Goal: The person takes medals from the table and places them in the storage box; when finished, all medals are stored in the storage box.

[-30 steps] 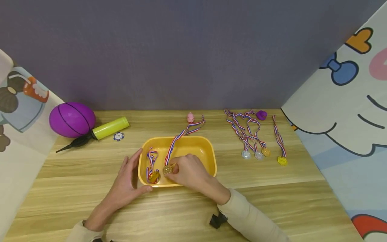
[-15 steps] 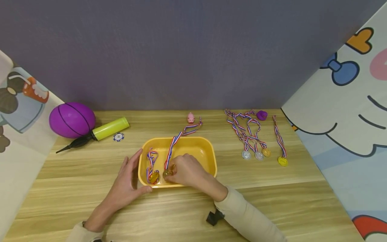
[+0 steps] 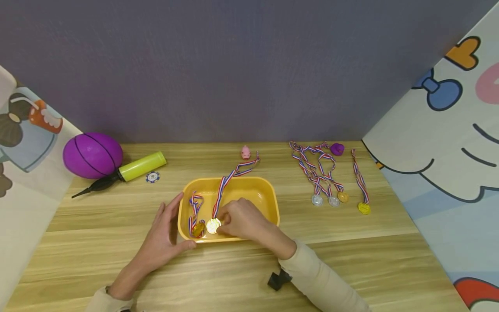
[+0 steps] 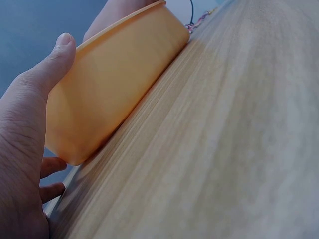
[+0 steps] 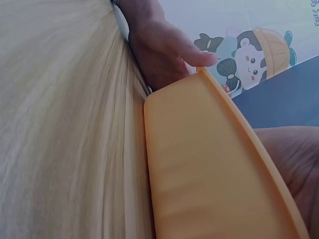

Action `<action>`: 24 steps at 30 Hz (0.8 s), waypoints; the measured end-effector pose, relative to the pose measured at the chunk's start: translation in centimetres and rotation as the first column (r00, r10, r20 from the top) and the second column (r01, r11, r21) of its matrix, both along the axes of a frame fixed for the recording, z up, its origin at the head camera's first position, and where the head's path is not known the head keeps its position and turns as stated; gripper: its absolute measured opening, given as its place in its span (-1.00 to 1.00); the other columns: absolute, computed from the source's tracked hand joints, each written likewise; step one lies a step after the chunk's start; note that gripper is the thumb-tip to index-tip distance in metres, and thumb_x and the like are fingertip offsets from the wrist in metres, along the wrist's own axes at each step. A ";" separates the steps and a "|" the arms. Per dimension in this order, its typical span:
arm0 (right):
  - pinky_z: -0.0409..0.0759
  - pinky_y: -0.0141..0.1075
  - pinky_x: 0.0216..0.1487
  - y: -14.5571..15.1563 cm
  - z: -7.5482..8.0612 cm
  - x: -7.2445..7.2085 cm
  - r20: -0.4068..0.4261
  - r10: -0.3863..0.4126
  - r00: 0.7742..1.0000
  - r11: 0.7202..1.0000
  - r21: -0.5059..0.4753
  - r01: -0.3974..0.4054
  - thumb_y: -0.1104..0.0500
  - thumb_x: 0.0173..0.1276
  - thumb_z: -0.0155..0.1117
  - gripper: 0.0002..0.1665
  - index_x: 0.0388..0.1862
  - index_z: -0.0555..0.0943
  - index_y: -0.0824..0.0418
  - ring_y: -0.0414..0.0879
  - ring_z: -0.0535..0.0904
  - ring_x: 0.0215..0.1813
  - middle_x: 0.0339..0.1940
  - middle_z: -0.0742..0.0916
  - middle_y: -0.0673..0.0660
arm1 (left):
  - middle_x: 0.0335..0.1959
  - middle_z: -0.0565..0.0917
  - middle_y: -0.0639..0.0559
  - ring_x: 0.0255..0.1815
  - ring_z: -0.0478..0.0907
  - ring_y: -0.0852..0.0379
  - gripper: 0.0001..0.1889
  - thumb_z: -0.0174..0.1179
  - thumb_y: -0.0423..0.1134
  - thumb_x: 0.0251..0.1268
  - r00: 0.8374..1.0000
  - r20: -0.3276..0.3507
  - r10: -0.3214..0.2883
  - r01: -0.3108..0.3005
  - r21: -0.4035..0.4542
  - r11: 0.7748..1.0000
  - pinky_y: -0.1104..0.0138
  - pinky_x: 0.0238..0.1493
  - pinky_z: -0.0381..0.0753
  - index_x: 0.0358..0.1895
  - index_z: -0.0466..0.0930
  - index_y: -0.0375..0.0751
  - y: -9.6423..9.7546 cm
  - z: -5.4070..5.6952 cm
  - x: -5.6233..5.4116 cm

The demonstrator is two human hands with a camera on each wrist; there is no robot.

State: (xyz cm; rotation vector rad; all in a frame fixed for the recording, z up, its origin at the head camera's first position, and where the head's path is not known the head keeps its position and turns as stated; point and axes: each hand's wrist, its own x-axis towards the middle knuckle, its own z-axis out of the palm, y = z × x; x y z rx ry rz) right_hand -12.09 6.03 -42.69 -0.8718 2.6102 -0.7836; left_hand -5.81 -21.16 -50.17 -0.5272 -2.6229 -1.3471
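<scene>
My right hand (image 3: 243, 221) reaches into a yellow plastic tray (image 3: 269, 190) and pinches the edge of a gold medal (image 3: 213, 225) with thumb and fingers. This medal shines brightly; its striped ribbon (image 3: 221, 190) runs up over the tray's far rim onto the table. A second gold medal (image 3: 198, 229) lies to its left inside the tray, its ribbon bunched above it. My left hand (image 3: 160, 240) rests against the tray's left end, fingers extended along the side. In the left wrist view its thumb (image 4: 61, 57) touches the rim. The tray's wall hides the medals in both wrist views.
Several medals with tangled ribbons (image 3: 317, 173) lie at the right, and a yellow medal (image 3: 364, 208) lies apart. Behind the tray sits a pink pig toy (image 3: 245, 152). A purple toy (image 3: 337, 149), purple ball (image 3: 92, 155), green pump (image 3: 142, 167) and chip (image 3: 153, 177) are around.
My right hand has shifted the gold medal slightly down and left in the tray, and its face now catches the light. The ribbon's far end has slid left. My left hand stays put.
</scene>
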 end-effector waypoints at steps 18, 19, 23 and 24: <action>0.62 -0.41 -0.33 2.5 2.5 -1.1 -0.068 -0.038 0.997 0.991 -0.134 0.029 0.17 0.36 0.70 -0.74 -0.02 0.89 0.23 -0.37 0.60 -0.45 -0.46 0.80 -0.13 | 0.59 0.52 -0.36 0.60 0.42 -0.42 0.36 0.63 0.35 0.12 1.000 -0.002 0.003 -0.003 -0.004 1.000 -0.14 0.84 -0.34 0.86 -0.07 0.06 0.1 0.1 0.0; 0.62 -0.42 -0.36 2.7 2.7 -1.3 -0.058 -0.045 0.997 0.988 -0.152 0.035 0.18 0.38 0.69 -0.74 -0.01 0.89 0.25 -0.37 0.59 -0.46 -0.46 0.79 -0.12 | 0.58 0.52 -0.36 0.60 0.42 -0.42 0.36 0.62 0.36 0.11 1.000 -0.002 0.004 -0.004 -0.004 1.000 -0.14 0.84 -0.34 0.86 -0.07 0.06 0.1 0.1 0.0; 0.63 -0.44 -0.37 3.4 3.2 -1.8 -0.077 -0.057 0.995 0.980 -0.195 0.041 0.19 0.39 0.68 -0.75 -0.01 0.88 0.26 -0.38 0.56 -0.45 -0.44 0.78 -0.11 | 0.59 0.51 -0.36 0.60 0.41 -0.42 0.36 0.60 0.39 0.13 1.000 -0.002 0.006 -0.006 -0.006 1.000 -0.14 0.84 -0.34 0.86 -0.07 0.07 0.0 0.0 0.0; 0.63 -0.45 -0.36 3.5 3.3 -1.8 -0.087 -0.059 0.994 0.979 -0.200 0.041 0.18 0.39 0.68 -0.74 -0.01 0.89 0.25 -0.38 0.57 -0.45 -0.43 0.79 -0.11 | 0.59 0.51 -0.36 0.60 0.41 -0.43 0.36 0.60 0.39 0.13 1.000 -0.002 0.005 -0.005 -0.006 1.000 -0.14 0.84 -0.35 0.86 -0.07 0.07 0.0 0.0 0.0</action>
